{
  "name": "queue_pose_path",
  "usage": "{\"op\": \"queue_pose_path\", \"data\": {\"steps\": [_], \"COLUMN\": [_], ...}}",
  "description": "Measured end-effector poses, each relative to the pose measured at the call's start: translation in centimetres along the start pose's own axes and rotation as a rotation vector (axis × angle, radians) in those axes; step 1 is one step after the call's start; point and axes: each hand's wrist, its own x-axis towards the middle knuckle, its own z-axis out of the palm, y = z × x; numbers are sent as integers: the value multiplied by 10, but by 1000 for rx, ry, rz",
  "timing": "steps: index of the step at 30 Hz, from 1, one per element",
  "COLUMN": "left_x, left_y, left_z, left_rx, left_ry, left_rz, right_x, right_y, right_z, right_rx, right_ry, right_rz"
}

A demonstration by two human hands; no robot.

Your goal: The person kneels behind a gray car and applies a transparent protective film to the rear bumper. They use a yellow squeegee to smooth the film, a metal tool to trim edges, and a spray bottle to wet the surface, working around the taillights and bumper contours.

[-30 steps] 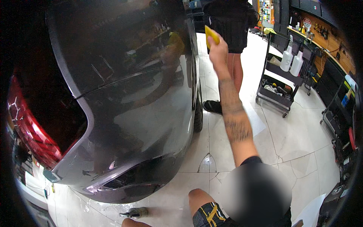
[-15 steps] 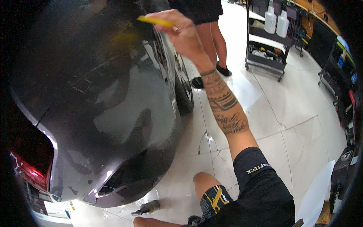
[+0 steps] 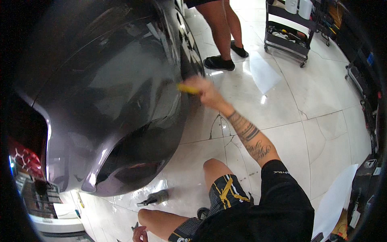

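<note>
My right hand (image 3: 204, 93), blurred by motion, is closed round a flat yellow squeegee (image 3: 188, 88). The squeegee's free end is at the side edge of a dark grey car's rear bumper (image 3: 125, 92); whether it touches cannot be told. The glossy body panel shows streaks and reflections, with a red tail light (image 3: 26, 159) at its left. Low in the picture, beside my bent knee, part of my left hand (image 3: 140, 234) shows with its fingers curled. A small dark piece sticks up by those fingers, too little of it visible to name.
A dark spray bottle (image 3: 156, 197) lies on the wet tiled floor below the bumper. Another person's legs (image 3: 219, 30) stand by the car's wheel. White sheets (image 3: 262, 72) lie on the floor. A black wheeled cart (image 3: 288, 38) carries bottles and tools.
My right hand has come down and nearer with the squeegee, from high over the panel to the bumper's side edge. The view has tilted and shifted, and my left hand has come into it.
</note>
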Motion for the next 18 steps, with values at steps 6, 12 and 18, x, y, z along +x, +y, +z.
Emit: {"op": "queue_pose_path", "data": {"steps": [6, 12, 18], "left_x": [-3, -25, -9], "left_y": [8, -8, 19], "left_z": [7, 29, 16], "left_rx": [-245, -241, -147], "left_ry": [136, 168, 102], "left_rz": [-118, -127, -136], "right_x": [136, -148, -25], "right_y": [-76, -58, -12], "right_z": [-19, 89, 18], "right_rx": [-285, -197, -193], "right_ry": [344, -555, 76], "right_rz": [-339, 133, 34]}}
